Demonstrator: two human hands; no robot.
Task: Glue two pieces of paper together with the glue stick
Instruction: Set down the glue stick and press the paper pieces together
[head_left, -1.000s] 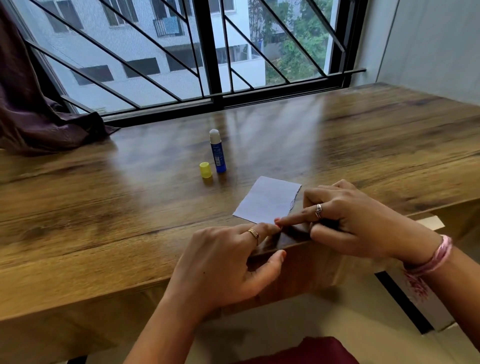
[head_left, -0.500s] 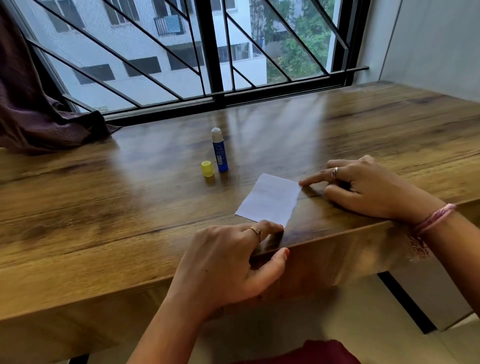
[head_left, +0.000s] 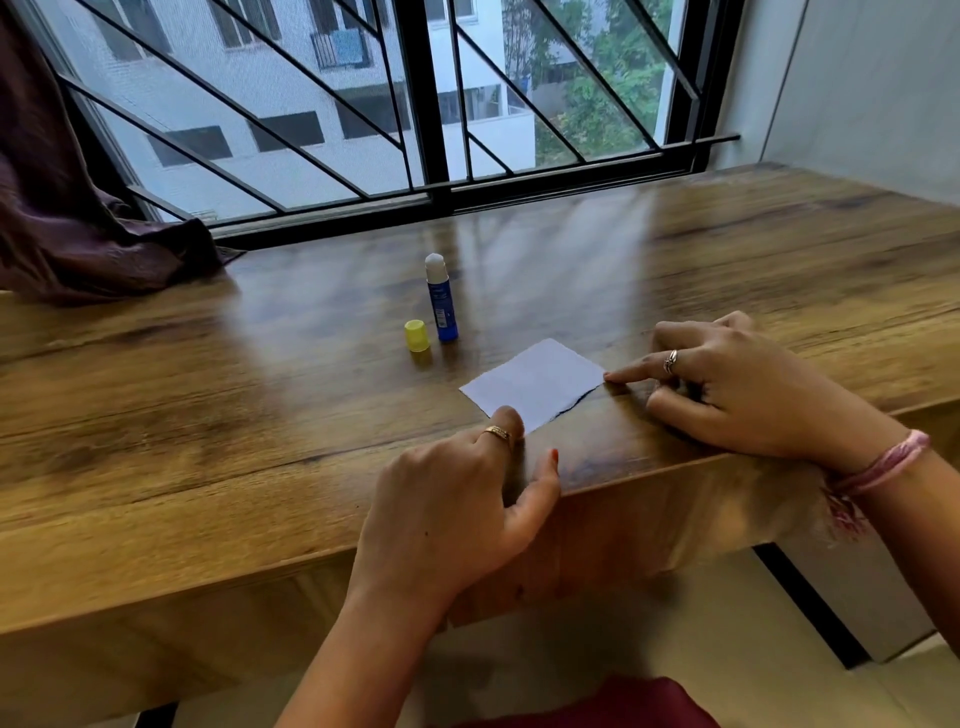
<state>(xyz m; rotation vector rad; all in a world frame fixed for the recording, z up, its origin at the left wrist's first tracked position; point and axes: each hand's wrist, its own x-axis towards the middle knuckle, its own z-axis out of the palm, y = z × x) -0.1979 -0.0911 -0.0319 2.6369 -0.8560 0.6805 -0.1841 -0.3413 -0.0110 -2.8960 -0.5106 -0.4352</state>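
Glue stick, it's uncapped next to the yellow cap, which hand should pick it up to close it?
Probably the left hand. It sits nearly straight below the glue stick and cap, with bare table between. The right hand lies further off, its fingertip at the paper's right corner.

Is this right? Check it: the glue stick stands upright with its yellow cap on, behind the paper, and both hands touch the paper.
Wrong in one respect: the cap is off. The head view shows it on the table just left of the glue stick, whose white tip is bare. The rest holds: the stick stands upright behind the paper, and the left hand and right hand touch the paper.
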